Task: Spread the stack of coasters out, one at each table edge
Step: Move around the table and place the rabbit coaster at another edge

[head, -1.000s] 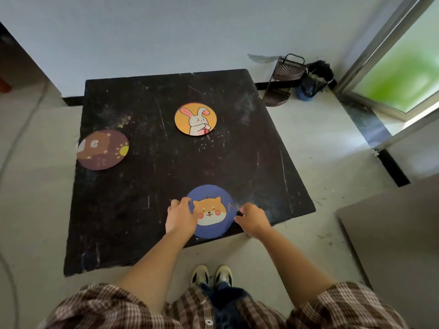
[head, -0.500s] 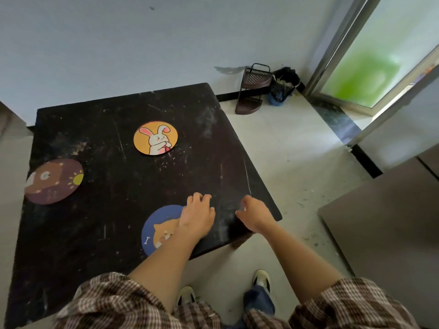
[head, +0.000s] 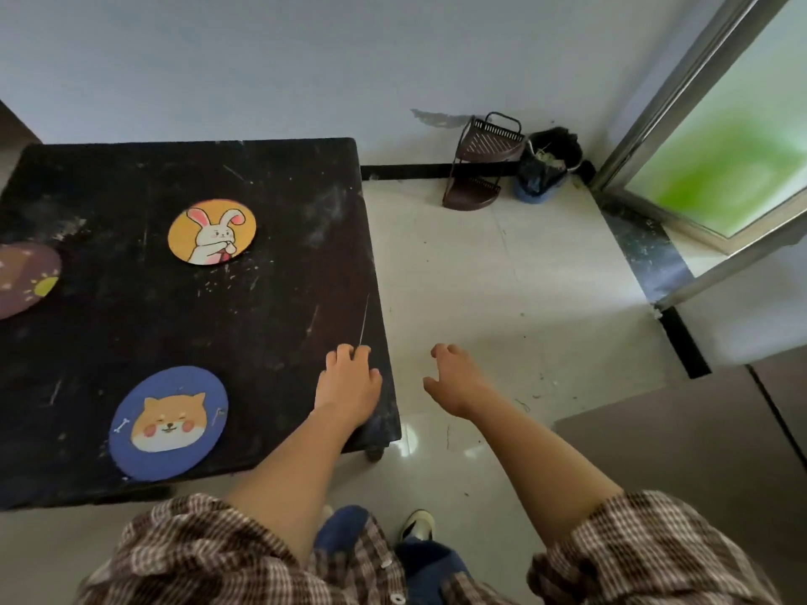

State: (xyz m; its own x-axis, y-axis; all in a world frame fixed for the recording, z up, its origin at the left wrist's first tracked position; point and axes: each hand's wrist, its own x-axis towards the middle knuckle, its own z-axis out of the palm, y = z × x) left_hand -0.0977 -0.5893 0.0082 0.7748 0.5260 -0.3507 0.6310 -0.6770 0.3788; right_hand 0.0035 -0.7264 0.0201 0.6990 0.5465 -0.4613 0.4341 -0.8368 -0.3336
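Three round coasters lie flat on the black table (head: 262, 299). An orange rabbit coaster (head: 212, 231) sits toward the far side. A brown coaster (head: 22, 279) is at the left, cut off by the frame edge. The blue dog coaster (head: 168, 423) rests at the near edge, slightly overhanging it. My left hand (head: 349, 382) lies palm down on the table by its right edge, to the right of the blue coaster and apart from it, with nothing visible in it. Past that edge, my right hand (head: 454, 379) hovers over the floor, fingers apart and empty.
A brown corner rack (head: 484, 163) and a bin with a dark bag (head: 548, 165) stand against the far wall. A sliding door frame (head: 698, 124) runs along the right. A grey board (head: 698, 451) lies on the floor at lower right. My shoe (head: 417, 524) is below.
My left hand came off the blue dog coaster and slid right to the table's right edge. My right hand left the table and is now over the floor. The view swung right.
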